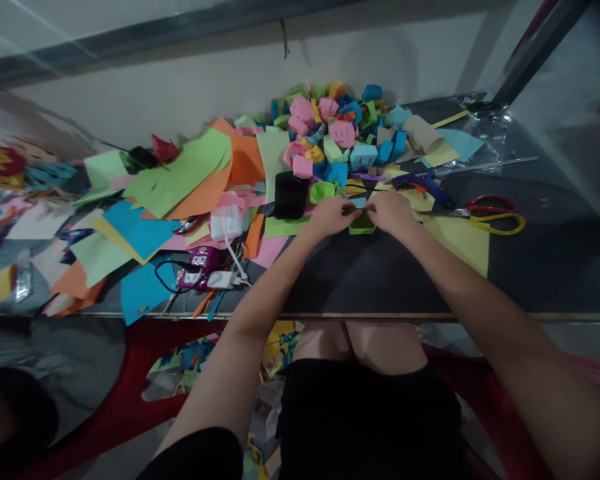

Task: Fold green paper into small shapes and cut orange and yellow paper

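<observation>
Left hand (331,217), right hand (393,212) on green box (362,227)

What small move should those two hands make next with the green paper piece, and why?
Probably lower the dark strip and press it onto the green paper piece. The left hand and right hand pinch the strip's ends between them, directly over the green piece on the table, so joining the two looks nearest.

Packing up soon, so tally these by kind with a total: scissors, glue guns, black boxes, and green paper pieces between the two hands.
Scissors: 1
Glue gun: 1
Black box: 1
Green paper piece between the hands: 1
Total: 4
</observation>
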`<state>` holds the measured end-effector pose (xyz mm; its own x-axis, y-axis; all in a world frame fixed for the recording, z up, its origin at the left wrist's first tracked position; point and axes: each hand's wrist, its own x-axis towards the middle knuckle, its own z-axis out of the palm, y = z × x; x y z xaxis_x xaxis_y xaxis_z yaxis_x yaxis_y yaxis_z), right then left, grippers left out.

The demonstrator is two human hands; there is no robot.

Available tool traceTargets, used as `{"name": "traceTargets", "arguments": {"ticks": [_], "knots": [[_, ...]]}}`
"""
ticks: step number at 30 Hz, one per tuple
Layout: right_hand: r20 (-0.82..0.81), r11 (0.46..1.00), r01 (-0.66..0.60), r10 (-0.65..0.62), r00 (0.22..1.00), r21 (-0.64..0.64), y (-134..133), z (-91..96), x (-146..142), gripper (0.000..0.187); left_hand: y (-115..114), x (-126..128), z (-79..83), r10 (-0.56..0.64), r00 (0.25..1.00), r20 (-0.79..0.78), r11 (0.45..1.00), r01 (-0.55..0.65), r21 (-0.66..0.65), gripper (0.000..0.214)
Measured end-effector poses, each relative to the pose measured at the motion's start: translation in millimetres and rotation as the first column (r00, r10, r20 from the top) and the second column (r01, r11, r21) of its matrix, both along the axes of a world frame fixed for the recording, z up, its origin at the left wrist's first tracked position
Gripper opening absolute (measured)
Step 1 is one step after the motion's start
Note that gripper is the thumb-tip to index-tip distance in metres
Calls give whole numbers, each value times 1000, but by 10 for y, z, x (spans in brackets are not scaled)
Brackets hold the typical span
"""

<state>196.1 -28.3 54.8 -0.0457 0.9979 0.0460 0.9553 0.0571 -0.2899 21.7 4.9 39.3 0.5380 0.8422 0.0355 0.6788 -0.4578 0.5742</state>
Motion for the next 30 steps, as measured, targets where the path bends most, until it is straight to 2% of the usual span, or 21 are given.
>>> {"name": "traceTargets", "arguments": {"ticks": [1, 2, 4, 6, 8, 11, 14, 17, 20, 23, 25, 27, 30], "knots": [[-81, 999, 15, -10, 997, 52, 13, -45, 40, 14, 36, -57, -86, -39, 976, 213, 998, 49, -40, 41], [-185, 994, 32, -12, 983, 106, 25, -97, 71, 12, 63, -104, -173, -72, 911, 407, 992, 107, -63, 54], [-434, 981, 64, 22, 901, 182, 51, -208, 95, 14, 90, -158, -331, -126, 764, 633, 974, 217, -67, 82], [-649, 976, 77, 77, 757, 206, 81, -317, 82, 24, 82, -153, -436, -146, 685, 714, 962, 267, -60, 100], [-771, 979, 79, 98, 630, 189, 113, -411, 62, 36, 62, -112, -483, -126, 669, 733, 960, 268, -80, 104], [-836, 984, 80, 90, 541, 157, 141, -514, 60, 46, 47, -55, -495, -82, 660, 747, 957, 261, -126, 97], [-846, 984, 58, 113, 522, 167, 125, -567, 65, 50, 45, -34, -505, -43, 609, 792, 942, 289, -171, 87], [-863, 982, 34, 146, 484, 185, 69, -560, 52, 55, 26, -31, -508, 74, 509, 858, 901, 333, -276, 78], [-872, 963, 113, 167, 461, 244, 1, -507, 39, 57, -4, -51, -468, 247, 398, 883, 846, 356, -397, 65], [-860, 918, 216, 201, 470, 333, -53, -458, 37, 55, -16, -99, -387, 400, 323, 858, 772, 386, -505, 44], [-850, 894, 255, 214, 481, 369, -71, -447, 33, 53, -14, -136, -318, 479, 301, 825, 706, 426, -566, 39], [-841, 883, 270, 213, 497, 383, -77, -449, 23, 53, -18, -168, -241, 517, 298, 802, 660, 458, -596, 50], [-811, 884, 254, 203, 549, 393, -80, -454, 3, 55, -43, -195, -133, 493, 347, 798, 680, 418, -602, 68]]}}
